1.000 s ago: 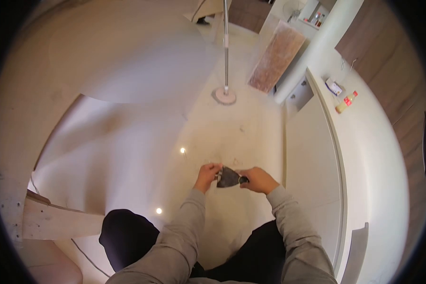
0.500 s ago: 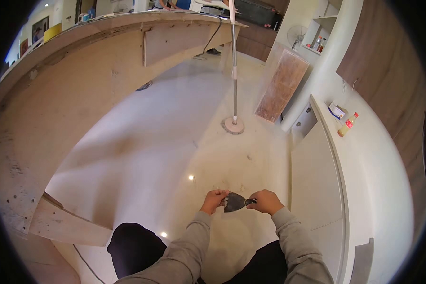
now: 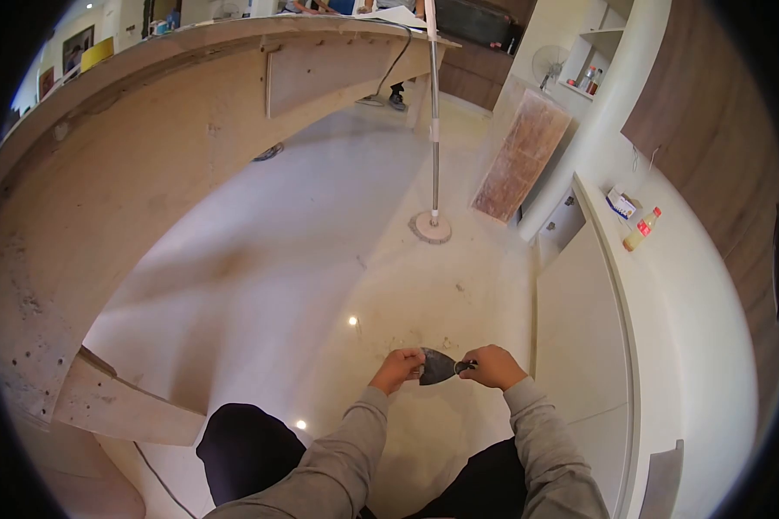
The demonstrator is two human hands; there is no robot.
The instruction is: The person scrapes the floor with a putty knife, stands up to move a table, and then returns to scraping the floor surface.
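Between my hands is a dark, fan-shaped scraper (image 3: 438,367), held low above the pale floor (image 3: 320,259). My right hand (image 3: 492,367) is closed round its narrow handle end. At the wide blade edge, my left hand (image 3: 397,370) pinches the scraper from the left side, fingers at the edge. Part of the blade is hidden by the left fingers. Small dark specks of debris lie on the floor just beyond the blade.
A mop (image 3: 430,227) stands upright ahead. A curved wooden counter (image 3: 147,138) runs along the left. On the right, a white ledge (image 3: 666,285) holds a bottle (image 3: 642,229) and a small box (image 3: 621,203). People are partly visible behind the counter.
The scraper has turned slightly, and both hands have shifted a little to the right in view. A foot in a dark shoe shows more clearly beneath the far counter.
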